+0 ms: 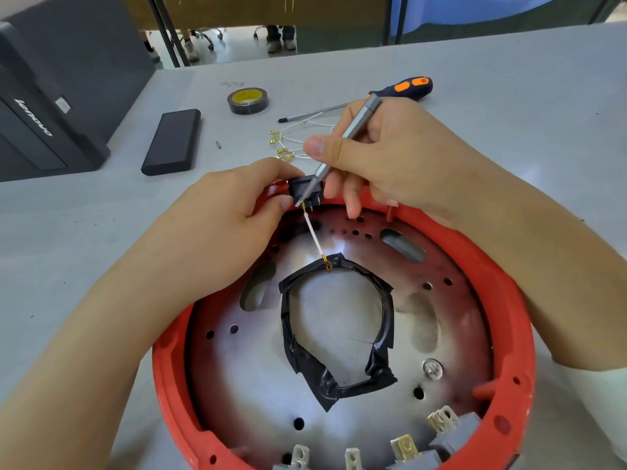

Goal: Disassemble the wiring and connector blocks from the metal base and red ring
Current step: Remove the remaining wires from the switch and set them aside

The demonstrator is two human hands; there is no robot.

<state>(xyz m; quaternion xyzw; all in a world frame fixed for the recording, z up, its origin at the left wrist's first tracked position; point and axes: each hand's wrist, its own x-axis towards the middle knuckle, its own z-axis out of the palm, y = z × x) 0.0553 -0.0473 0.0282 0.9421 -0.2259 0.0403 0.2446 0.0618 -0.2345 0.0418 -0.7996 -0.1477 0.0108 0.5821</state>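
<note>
A red ring [502, 286] surrounds a perforated metal base [342, 320] whose centre hole is edged with black tape [385, 300]. At the ring's far rim sits a black connector block [307, 191]. My left hand [234, 205] pinches that block. My right hand [383, 154] grips a slim grey screwdriver [342, 140], its tip at the block's terminal. A white wire [314, 237] with a gold ring lug runs from that terminal down to the tape. Grey connector blocks [451, 432] with metal tabs sit at the near rim.
Loose white wires with gold terminals [281, 144] lie beyond the ring. Farther back are an orange-and-black screwdriver [403, 88], a roll of black tape [247, 100], a black rectangular case [173, 140] and a dark computer case [40, 106] at the left.
</note>
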